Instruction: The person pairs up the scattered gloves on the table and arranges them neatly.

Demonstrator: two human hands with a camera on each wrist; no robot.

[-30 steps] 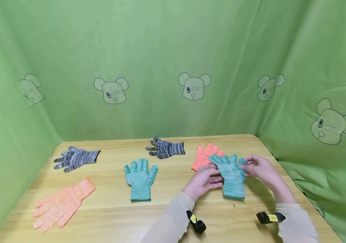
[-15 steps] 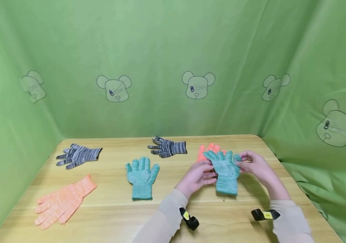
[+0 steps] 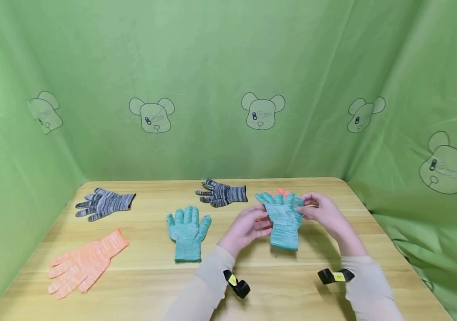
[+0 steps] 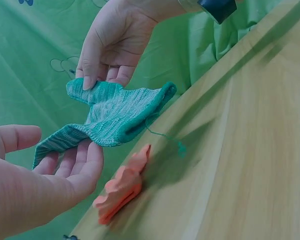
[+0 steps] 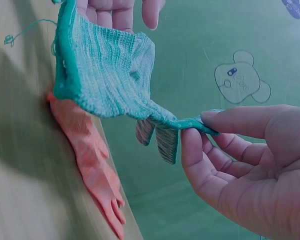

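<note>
A knitted green glove (image 3: 285,225) is held up over the table, its fingers pointing to the back. My right hand (image 5: 255,165) pinches one of its fingers between thumb and index finger. On the other side, my left hand (image 4: 55,185) supports the glove with relaxed fingers under it, the thumb standing apart from the cloth. A loose green thread hangs from the cuff. Behind and below the held glove lies a coral glove (image 5: 85,140), mostly hidden in the head view. A second green glove (image 3: 188,236) lies flat to the left of my hands.
On the wooden table (image 3: 144,285) an orange glove (image 3: 88,263) lies at the front left. One grey striped glove (image 3: 105,204) is at the back left, another grey glove (image 3: 223,194) at the back middle. Green curtains (image 3: 208,58) with bear faces enclose the table's back and sides.
Both hands have moved left with the green glove held between them. The glove now covers more of the coral glove in the head view. The gloves lying on the table stay put.
</note>
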